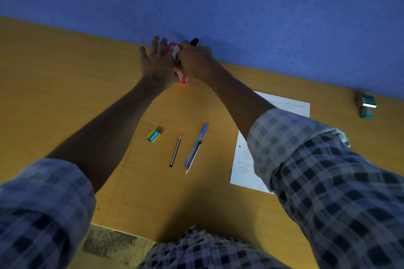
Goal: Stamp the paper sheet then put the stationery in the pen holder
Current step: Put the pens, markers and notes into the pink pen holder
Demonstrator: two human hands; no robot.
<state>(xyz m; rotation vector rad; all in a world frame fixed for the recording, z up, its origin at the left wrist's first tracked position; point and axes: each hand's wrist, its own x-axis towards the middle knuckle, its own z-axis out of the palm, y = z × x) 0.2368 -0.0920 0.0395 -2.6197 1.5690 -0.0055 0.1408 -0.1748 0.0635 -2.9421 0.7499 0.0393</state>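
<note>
Our left hand [156,65] pressed its spread fingers against the red mesh pen holder [182,78] at the desk's far edge, while our right hand [195,58] gripped a black marker [194,41] above it. The holder looked light and tippy, best steadied at its wall. Pencils, pen and eraser [154,136] lay nearer.

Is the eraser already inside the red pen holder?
No, the eraser lies on the wooden desk, left of the pencil, well apart from the red pen holder at the wall.
</note>
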